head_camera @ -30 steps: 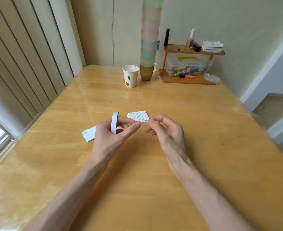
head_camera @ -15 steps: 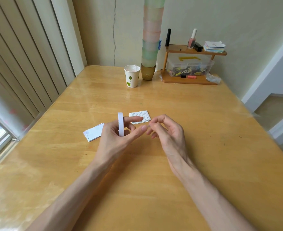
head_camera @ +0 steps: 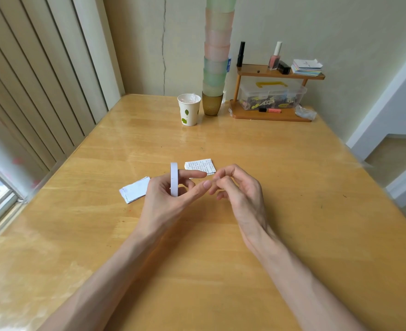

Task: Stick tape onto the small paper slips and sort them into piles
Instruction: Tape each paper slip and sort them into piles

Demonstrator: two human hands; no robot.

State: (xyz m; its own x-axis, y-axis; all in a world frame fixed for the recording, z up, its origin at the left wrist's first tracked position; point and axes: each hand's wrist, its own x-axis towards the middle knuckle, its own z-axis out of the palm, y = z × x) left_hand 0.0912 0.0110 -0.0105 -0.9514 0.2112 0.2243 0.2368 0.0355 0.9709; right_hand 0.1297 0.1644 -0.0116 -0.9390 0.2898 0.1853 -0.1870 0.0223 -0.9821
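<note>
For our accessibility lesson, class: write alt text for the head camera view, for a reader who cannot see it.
A left hand holds a white tape roll upright above a wooden table, while the right hand seems to pinch its loose end with curled fingertips. Nearby lie one pile of printed paper slips and one of blank white slips.

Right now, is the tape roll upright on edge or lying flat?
Upright on edge: the tape roll shows its narrow rim, gripped in the left hand.
</note>
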